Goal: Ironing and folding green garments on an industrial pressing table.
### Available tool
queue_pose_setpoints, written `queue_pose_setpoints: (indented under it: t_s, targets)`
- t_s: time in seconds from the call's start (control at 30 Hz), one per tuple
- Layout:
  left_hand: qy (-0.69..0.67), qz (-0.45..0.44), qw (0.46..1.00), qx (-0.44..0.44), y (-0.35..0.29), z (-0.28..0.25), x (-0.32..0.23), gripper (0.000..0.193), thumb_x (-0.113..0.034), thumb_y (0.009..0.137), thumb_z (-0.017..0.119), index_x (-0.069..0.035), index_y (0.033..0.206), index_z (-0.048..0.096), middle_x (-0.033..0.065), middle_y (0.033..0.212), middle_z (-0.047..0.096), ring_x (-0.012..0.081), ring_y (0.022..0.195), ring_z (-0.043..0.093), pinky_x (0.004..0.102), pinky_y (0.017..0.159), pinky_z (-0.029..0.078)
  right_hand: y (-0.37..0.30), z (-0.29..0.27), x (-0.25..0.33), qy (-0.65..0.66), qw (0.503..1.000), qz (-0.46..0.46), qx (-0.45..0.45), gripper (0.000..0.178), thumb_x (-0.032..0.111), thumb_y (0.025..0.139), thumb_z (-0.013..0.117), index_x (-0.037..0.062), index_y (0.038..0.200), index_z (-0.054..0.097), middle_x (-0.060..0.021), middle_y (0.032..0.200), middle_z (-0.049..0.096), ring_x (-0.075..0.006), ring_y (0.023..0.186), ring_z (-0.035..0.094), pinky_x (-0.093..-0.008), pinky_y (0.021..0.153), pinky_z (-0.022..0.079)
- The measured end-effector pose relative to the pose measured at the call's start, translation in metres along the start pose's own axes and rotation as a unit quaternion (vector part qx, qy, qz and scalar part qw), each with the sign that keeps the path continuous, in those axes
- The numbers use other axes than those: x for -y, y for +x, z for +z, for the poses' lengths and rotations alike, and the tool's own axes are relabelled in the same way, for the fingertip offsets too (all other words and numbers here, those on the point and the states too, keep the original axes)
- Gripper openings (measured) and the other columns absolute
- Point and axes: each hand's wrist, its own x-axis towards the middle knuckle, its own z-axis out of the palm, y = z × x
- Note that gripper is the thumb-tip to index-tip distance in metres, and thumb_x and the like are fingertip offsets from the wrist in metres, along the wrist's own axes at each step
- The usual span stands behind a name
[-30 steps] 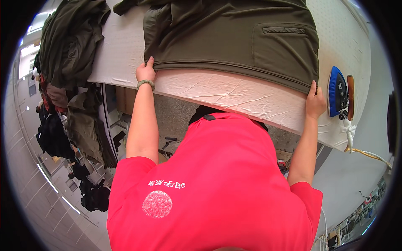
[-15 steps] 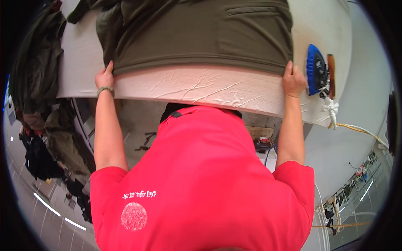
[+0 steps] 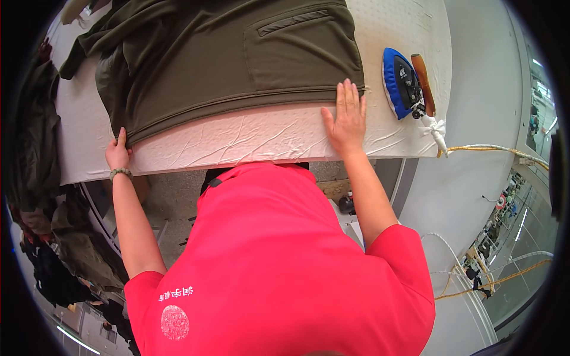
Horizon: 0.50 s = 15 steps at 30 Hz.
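Olive garment (image 3: 237, 59), one: left hand (image 3: 119, 153) pinches its hem, right hand (image 3: 346, 115) flat, open, beside one iron (image 3: 404, 82)

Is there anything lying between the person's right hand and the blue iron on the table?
Nothing visible does. The right hand lies flat on the hem of the olive garment, and only a bare strip of white table cover separates it from the blue iron to its right.

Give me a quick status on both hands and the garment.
Left hand pinching the hem corner of the olive garment. Right hand flat, open, on the hem's other end. Blue iron parked to the right, clear.
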Motion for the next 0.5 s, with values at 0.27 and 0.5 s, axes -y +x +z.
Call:
queue_pose_setpoints:
  t_s: [0.27,0.5]
  targets:
    - [0.000,-0.017,1.000,-0.002,0.007,0.001,0.009,0.058,-0.058,0.089,0.074,-0.001,0.079,0.068,0.0020,0.062,0.059,0.0099,0.046,0.050,0.0270,0.048,0.042,0.006,-0.021,-0.030,-0.009,1.000,0.022,0.016,0.070,0.037,0.096,0.066,0.0049,0.153,0.041,-0.0150,0.158,0.041,-0.0327,0.147,0.037,-0.0521,0.121,0.026]
    - [0.000,0.007,1.000,-0.017,0.001,0.003,0.003,0.061,-0.059,0.088,0.074,0.001,0.075,0.066,0.0037,0.058,0.057,0.0114,0.046,0.051,0.0285,0.048,0.042,0.062,-0.077,-0.136,-0.171,0.969,0.143,-0.107,0.066,0.040,0.093,0.070,0.0066,0.146,0.049,-0.0176,0.146,0.053,-0.0349,0.133,0.051,-0.0478,0.109,0.040]
